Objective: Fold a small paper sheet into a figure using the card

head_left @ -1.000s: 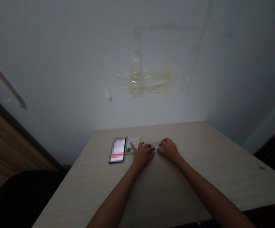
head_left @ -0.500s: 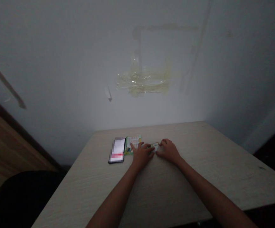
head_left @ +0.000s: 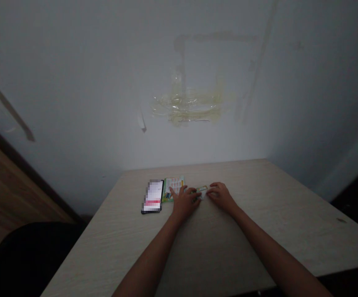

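Both of my hands rest at the far middle of a pale wooden table [head_left: 216,247]. My left hand [head_left: 184,202] and my right hand [head_left: 221,195] meet on a small yellow-green packet [head_left: 201,190], each pinching one end of it with curled fingers. Most of the packet is hidden under my fingers. Just left of my left hand lies a green printed sheet [head_left: 173,186], partly covered by that hand. A phone [head_left: 153,196] with a lit screen lies beside the sheet.
A grey wall [head_left: 104,82] with yellowish tape residue [head_left: 186,105] rises right behind the table. A dark chair or seat [head_left: 27,255] stands at the lower left, next to a wooden panel [head_left: 8,185].
My hands have shifted only slightly on the small packet; my right hand's fingers have closed in a little toward the left hand.
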The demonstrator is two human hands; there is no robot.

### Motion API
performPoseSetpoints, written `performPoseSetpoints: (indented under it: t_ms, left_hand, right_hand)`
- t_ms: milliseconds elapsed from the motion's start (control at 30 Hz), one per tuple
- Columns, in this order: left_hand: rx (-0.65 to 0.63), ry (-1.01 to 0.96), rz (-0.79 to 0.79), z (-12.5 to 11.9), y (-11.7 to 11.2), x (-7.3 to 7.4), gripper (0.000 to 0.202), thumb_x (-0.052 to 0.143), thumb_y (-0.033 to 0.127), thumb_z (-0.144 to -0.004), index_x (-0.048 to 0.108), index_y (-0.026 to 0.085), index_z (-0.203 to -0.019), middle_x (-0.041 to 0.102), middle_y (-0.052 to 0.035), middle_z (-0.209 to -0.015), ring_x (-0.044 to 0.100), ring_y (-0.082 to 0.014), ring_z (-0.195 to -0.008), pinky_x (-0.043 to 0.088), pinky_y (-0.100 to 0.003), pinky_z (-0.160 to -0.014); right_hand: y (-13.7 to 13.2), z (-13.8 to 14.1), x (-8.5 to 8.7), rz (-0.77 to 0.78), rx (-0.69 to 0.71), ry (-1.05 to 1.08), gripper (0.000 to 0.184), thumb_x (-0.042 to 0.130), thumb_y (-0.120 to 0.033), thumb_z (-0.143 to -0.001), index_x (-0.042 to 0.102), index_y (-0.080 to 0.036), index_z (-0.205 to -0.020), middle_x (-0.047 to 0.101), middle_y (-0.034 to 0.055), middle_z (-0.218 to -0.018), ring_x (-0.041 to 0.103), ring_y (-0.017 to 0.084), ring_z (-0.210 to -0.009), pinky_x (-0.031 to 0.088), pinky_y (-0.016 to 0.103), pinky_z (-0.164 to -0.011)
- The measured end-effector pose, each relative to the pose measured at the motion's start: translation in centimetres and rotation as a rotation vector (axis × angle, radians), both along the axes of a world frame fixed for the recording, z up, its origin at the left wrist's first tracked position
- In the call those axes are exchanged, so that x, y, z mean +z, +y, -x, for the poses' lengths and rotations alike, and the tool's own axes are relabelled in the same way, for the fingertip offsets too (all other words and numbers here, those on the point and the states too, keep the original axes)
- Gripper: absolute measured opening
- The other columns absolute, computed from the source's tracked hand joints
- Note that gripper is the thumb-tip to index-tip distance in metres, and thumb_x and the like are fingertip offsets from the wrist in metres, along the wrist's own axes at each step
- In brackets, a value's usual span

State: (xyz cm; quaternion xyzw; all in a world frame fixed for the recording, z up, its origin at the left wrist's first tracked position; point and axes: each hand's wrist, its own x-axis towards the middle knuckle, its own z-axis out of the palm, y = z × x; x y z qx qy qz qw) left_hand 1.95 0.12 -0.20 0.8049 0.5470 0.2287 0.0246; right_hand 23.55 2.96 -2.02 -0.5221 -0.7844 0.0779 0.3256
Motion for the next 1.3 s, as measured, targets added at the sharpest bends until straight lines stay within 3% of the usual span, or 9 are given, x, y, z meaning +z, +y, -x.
performPoseSetpoints:
  t_ms: [200, 567, 900, 1300]
  left_hand:
    - [0.002, 0.010, 0.005, 0.0, -0.1, 0.1, 0.027, 0.059, 0.047, -0.088, 0.065, 0.050, -0.113, 0.064, 0.0054, -0.126, 0.038, -0.0327, -0.132, -0.018, -0.078, -0.100]
    - [-0.001, 0.018, 0.019, 0.0, -0.1, 0.5, 0.026, 0.058, 0.047, -0.088, 0.065, 0.050, -0.113, 0.064, 0.0064, -0.127, 0.037, -0.0345, -0.134, -0.017, -0.081, -0.098]
    - [0.010, 0.025, 0.007, -0.2, -0.2, 0.3, 0.026, 0.058, 0.046, -0.088, 0.066, 0.048, -0.113, 0.065, 0.0055, -0.127, 0.038, -0.0333, -0.134, -0.017, -0.080, -0.100]
    - [-0.015, 0.020, 0.020, 0.0, -0.3, 0.2, 0.028, 0.055, 0.046, -0.091, 0.062, 0.048, -0.118, 0.063, 0.0048, -0.129, 0.038, -0.0314, -0.134, -0.012, -0.080, -0.102]
  right_hand:
    - [-0.5, 0.2, 0.4, -0.006, 0.051, -0.040, 0.008, 0.071, -0.030, -0.079, 0.078, -0.031, -0.082, 0.063, 0.0052, -0.118, 0.051, 0.024, -0.116, 0.039, 0.039, -0.102]
    - [0.4, 0.4, -0.5, -0.025, -0.116, 0.015, 0.015, 0.066, -0.030, -0.083, 0.078, -0.024, -0.089, 0.057, 0.0109, -0.119, 0.048, 0.025, -0.117, 0.039, 0.040, -0.104]
    - [0.5, 1.0, 0.1, 0.050, -0.235, -0.028, 0.022, 0.060, -0.032, -0.088, 0.077, -0.023, -0.099, 0.056, 0.0121, -0.115, 0.049, 0.024, -0.114, 0.040, 0.035, -0.100]
    - [0.1, 0.7, 0.3, 0.005, -0.166, -0.068, 0.024, 0.060, -0.031, -0.087, 0.074, -0.022, -0.105, 0.057, 0.0109, -0.115, 0.052, 0.022, -0.110, 0.041, 0.033, -0.098]
